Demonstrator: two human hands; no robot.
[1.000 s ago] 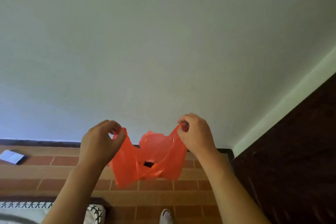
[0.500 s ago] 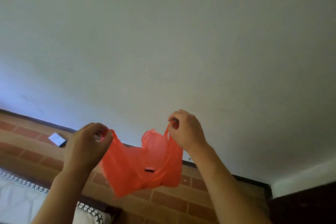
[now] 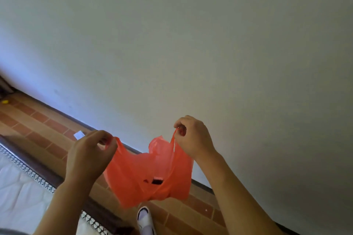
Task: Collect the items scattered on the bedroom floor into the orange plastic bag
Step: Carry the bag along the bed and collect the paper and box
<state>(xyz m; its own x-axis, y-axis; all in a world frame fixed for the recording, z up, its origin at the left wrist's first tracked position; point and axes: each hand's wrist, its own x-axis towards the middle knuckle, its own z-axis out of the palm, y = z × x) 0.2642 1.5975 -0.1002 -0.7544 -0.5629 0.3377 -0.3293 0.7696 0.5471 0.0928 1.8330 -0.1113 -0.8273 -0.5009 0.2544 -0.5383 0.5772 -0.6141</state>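
Your left hand [image 3: 89, 155]: raised, fingers curled, pinching one bag handle. Your right hand [image 3: 193, 136]: raised higher, pinching the other handle. Bag [image 3: 149, 173]: orange, hanging spread between both your hands, above the brick floor [image 3: 38, 131]; a small dark item shows inside. White paper [image 3: 78, 135]: on the floor just beyond your left hand.

A pale wall [image 3: 191, 44] fills most of my view. Brick-patterned floor [image 3: 38, 129] runs lower left, beside a white patterned bedspread [image 3: 19, 187]. My white shoe [image 3: 145, 219] shows at the bottom.
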